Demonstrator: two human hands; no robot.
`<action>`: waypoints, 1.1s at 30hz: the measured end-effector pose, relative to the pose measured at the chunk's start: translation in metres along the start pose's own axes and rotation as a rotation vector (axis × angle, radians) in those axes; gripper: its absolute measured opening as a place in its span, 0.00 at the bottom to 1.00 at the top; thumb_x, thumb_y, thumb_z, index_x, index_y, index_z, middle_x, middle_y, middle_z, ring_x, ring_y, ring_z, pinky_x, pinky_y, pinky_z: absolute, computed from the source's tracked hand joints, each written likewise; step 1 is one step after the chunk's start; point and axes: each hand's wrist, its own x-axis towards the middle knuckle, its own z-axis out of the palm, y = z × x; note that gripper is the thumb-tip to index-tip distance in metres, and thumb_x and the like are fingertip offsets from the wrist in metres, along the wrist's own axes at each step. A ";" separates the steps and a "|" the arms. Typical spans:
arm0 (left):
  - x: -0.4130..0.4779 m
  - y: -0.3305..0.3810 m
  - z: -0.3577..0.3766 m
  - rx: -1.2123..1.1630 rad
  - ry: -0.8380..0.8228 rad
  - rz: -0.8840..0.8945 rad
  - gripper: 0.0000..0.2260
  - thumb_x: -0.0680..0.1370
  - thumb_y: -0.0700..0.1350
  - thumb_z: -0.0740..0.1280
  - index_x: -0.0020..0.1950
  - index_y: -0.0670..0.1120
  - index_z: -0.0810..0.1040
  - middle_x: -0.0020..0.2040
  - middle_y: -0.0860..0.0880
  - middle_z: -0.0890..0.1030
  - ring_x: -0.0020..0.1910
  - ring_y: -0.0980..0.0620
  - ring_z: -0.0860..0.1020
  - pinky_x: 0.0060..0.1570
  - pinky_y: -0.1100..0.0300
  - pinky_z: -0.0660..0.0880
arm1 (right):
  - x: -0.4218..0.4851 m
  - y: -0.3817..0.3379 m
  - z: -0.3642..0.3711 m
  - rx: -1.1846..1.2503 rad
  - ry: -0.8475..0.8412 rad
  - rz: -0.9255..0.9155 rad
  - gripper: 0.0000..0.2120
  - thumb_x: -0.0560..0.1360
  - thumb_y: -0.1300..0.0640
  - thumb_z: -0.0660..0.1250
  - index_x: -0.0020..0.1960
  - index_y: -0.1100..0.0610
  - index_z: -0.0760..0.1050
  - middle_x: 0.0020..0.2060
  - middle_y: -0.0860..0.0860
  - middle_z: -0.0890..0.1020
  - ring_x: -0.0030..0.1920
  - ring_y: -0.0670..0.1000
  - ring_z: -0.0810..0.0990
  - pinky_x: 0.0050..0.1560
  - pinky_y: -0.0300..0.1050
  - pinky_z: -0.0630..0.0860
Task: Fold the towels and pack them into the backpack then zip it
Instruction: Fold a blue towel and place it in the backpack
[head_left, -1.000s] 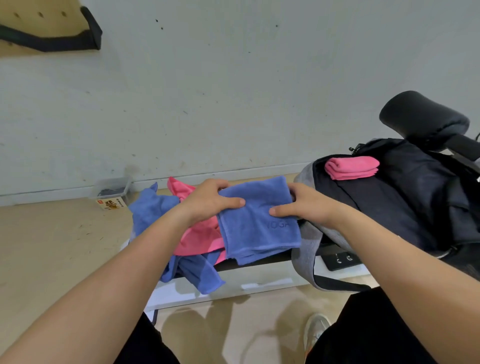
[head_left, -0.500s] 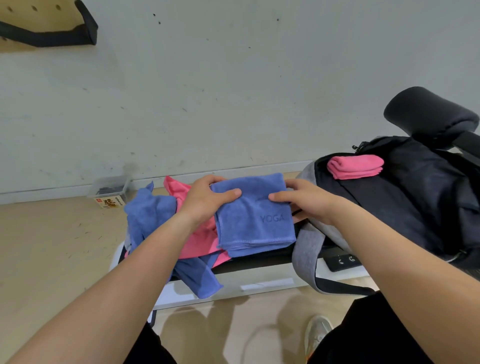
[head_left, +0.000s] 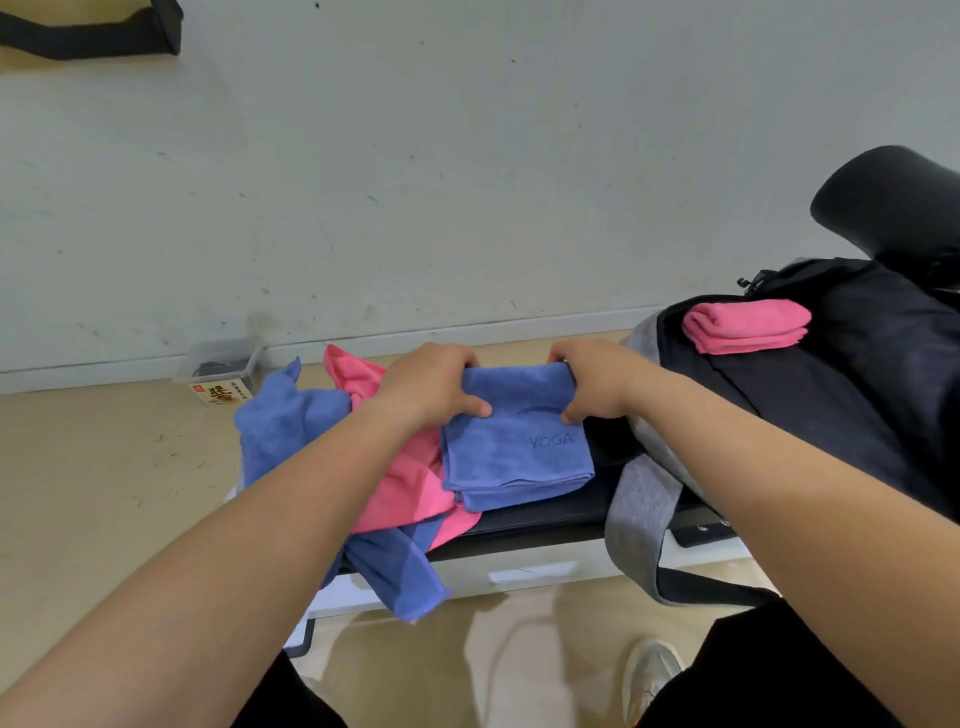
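A folded blue towel marked YOGA lies on the black bench pad. My left hand grips its far left corner, thumb on top. At the far right corner my right hand pinches the fold the same way. To the left sits a loose heap: a pink towel and a crumpled blue towel that hangs off the front edge. A black and grey backpack lies on the right, with a folded pink towel resting on top of it.
The bench has a white front edge; a grey backpack strap hangs over it. A small clear box stands on the wooden floor by the wall. A black padded roll rises at the right. My shoe is below.
Both hands slid from the towel's sides to its far edge and now grip the far corners. The towel looks folded narrower and lies flatter on the bench.
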 end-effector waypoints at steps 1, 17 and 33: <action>0.002 0.001 0.003 0.098 0.011 0.013 0.21 0.67 0.61 0.76 0.53 0.53 0.77 0.50 0.51 0.81 0.50 0.47 0.79 0.42 0.54 0.73 | 0.004 -0.002 0.001 -0.029 -0.017 0.006 0.25 0.65 0.55 0.78 0.57 0.49 0.69 0.50 0.48 0.76 0.48 0.53 0.76 0.43 0.46 0.73; -0.042 0.003 0.009 0.215 0.118 0.081 0.12 0.70 0.49 0.68 0.51 0.53 0.71 0.50 0.52 0.77 0.45 0.44 0.78 0.38 0.54 0.72 | -0.005 -0.017 0.025 -0.459 0.186 -0.179 0.14 0.69 0.60 0.69 0.53 0.53 0.69 0.49 0.50 0.75 0.45 0.56 0.79 0.36 0.48 0.72; -0.107 0.027 0.031 -0.196 0.053 0.043 0.11 0.69 0.50 0.71 0.44 0.56 0.70 0.48 0.53 0.72 0.43 0.50 0.74 0.39 0.57 0.70 | -0.080 0.003 0.048 -0.136 0.143 -0.225 0.11 0.73 0.56 0.66 0.50 0.51 0.65 0.50 0.50 0.69 0.40 0.54 0.75 0.41 0.50 0.75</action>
